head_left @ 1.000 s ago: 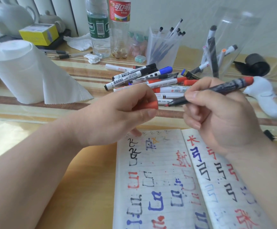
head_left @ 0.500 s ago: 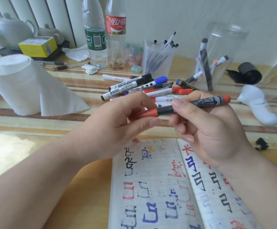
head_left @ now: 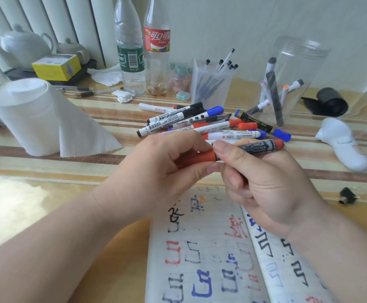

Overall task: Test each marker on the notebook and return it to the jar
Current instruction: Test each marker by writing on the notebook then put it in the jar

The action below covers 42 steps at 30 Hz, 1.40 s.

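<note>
We hold the cylindrical marker above the lined notebook: our left hand curls round its orange cap, our right hand pinches the dark printed barrel. The clear plastic jar stands well behind.

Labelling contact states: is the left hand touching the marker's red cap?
Touching. Head view: left hand pinches the red cap on the marker held by the right hand.

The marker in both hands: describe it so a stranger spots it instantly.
Find the open notebook. Above it, the left hand and right hand hold one marker. Unlike the white markers piled behind, its barrel is dark with orange-red ends.
</note>
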Each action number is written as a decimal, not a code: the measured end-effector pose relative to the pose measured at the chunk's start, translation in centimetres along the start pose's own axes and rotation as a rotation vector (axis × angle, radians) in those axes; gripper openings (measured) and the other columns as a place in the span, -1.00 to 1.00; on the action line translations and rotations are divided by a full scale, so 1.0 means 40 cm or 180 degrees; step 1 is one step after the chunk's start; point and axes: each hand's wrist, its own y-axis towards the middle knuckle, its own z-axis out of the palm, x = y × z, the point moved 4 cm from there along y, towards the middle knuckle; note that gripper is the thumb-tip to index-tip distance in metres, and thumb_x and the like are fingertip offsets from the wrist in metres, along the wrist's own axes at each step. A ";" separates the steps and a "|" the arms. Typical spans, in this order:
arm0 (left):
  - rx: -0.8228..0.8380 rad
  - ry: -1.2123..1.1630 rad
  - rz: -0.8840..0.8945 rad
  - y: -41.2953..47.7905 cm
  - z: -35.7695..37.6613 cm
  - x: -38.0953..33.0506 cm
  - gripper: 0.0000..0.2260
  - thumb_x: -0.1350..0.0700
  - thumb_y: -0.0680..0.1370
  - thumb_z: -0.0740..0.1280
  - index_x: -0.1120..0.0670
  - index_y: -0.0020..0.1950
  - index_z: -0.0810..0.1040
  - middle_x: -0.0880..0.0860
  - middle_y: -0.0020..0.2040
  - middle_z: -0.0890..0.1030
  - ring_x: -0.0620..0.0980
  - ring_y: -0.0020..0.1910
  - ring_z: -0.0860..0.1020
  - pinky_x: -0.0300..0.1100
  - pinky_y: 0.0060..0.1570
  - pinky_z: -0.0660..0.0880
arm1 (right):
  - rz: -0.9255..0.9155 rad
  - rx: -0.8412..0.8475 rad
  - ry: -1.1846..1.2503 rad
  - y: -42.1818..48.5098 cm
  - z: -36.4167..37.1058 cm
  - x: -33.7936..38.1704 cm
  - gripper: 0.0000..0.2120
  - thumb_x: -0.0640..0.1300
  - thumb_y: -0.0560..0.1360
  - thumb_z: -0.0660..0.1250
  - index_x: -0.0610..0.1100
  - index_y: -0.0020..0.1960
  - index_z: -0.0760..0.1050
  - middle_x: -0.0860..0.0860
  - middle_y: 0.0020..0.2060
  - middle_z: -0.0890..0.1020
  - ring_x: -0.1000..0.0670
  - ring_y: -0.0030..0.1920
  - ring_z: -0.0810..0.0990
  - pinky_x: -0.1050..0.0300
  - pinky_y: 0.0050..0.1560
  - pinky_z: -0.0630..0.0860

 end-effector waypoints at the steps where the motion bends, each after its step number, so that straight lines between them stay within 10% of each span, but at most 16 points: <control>1: 0.0019 0.0046 -0.0018 0.004 -0.001 0.001 -0.78 -0.07 0.56 0.42 0.08 0.00 0.64 -0.04 -0.25 0.65 0.00 -0.30 0.59 -0.07 -0.30 0.50 | 0.0003 -0.0032 -0.0021 0.002 -0.003 -0.003 -0.69 -0.10 0.46 0.44 -0.28 -0.32 0.48 -0.08 -0.52 0.36 0.05 -0.57 0.21 0.29 -0.53 0.15; 12: 0.0387 0.1039 -0.1085 -0.056 -0.223 -0.072 -0.82 -0.21 0.47 0.44 -0.21 0.00 0.74 -0.23 -0.21 0.65 -0.28 -0.17 0.60 -0.20 -0.15 0.61 | -0.0405 0.0355 -0.0841 0.001 0.161 0.086 -0.91 -0.13 0.43 0.49 -0.13 -0.13 0.62 -0.04 -0.39 0.58 -0.03 -0.40 0.47 0.25 -0.51 0.34; 15: -0.0340 0.1306 -0.1463 -0.207 -0.363 -0.095 -0.87 -0.14 0.50 0.48 -0.20 0.01 0.72 -0.34 -0.27 0.60 -0.38 -0.15 0.56 -0.49 -0.27 0.47 | -0.0709 0.0721 -0.1316 -0.008 0.300 0.112 -0.90 -0.26 0.54 0.47 -0.20 -0.11 0.57 0.04 -0.46 0.63 0.16 -0.51 0.51 0.39 -0.50 0.37; 22: -0.2021 0.1617 -0.2559 -0.804 -0.648 -0.170 -0.90 0.05 0.52 0.48 -0.15 -0.14 0.71 -0.23 -0.25 0.66 -0.21 -0.23 0.61 -0.17 -0.19 0.55 | -0.0791 0.1849 -0.1708 -0.089 0.789 0.011 -0.95 -0.32 0.54 0.42 -0.23 -0.05 0.57 -0.03 -0.41 0.67 0.09 -0.55 0.53 0.33 -0.51 0.40; 31: -0.3666 0.2270 -0.3856 -1.587 -0.937 -0.329 -0.79 0.07 0.53 0.49 -0.22 -0.23 0.62 -0.41 -0.29 0.61 -0.35 -0.31 0.57 -0.46 -0.34 0.37 | -0.0651 0.3477 -0.1814 -0.388 1.504 -0.324 -0.90 -0.29 0.49 0.43 -0.12 -0.15 0.58 0.05 -0.44 0.68 0.13 -0.47 0.59 0.27 -0.44 0.45; 42: -0.4125 0.2116 -0.4484 -1.941 -0.925 -0.273 -0.86 0.10 0.53 0.47 -0.11 -0.20 0.66 -0.33 -0.27 0.62 -0.23 -0.34 0.55 -0.42 -0.33 0.36 | -0.0403 0.4175 -0.2513 -0.647 1.896 -0.706 -0.85 -0.10 0.32 0.31 -0.12 -0.16 0.59 -0.02 -0.24 0.73 -0.16 -0.18 0.66 -0.18 -0.05 0.64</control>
